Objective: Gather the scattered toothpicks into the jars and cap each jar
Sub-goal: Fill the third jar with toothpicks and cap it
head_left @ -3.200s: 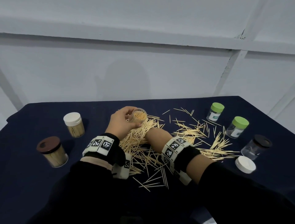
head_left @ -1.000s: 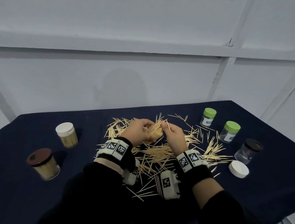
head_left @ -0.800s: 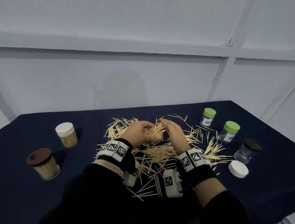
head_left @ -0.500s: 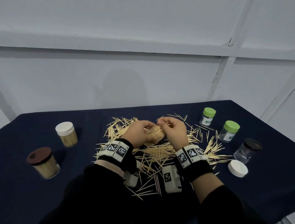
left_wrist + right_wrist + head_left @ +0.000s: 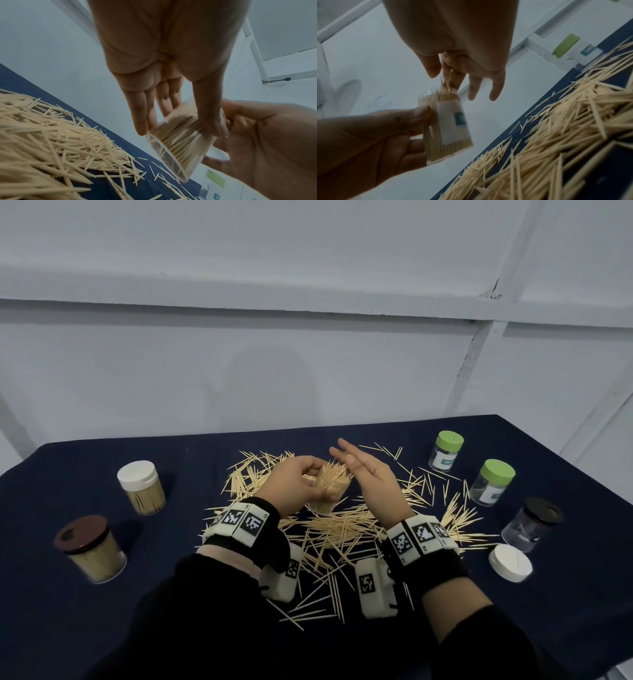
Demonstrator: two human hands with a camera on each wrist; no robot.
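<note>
My left hand [image 5: 301, 484] grips an open clear jar [image 5: 330, 489] packed with toothpicks, lifted just above the dark blue cloth. In the left wrist view its fingers [image 5: 144, 119] and thumb wrap the jar [image 5: 180, 139]. My right hand [image 5: 356, 467] is flat, with straight fingers over the jar's mouth and the toothpick tips. In the right wrist view the right hand's fingers [image 5: 494, 88] hang loosely above the labelled jar [image 5: 448, 125] and hold nothing. Loose toothpicks [image 5: 342, 529] lie scattered under and around both hands.
On the left stand a white-capped jar [image 5: 141, 487] and a brown-capped jar [image 5: 89, 549], both holding toothpicks. On the right are two green-capped jars [image 5: 445, 451] [image 5: 492, 482], a black-capped jar [image 5: 532, 525] and a loose white cap [image 5: 509, 562].
My right hand has let go of the toothpicks it pinched at the jar's mouth and has straightened its fingers over the jar. The left hand keeps hold of the jar.
</note>
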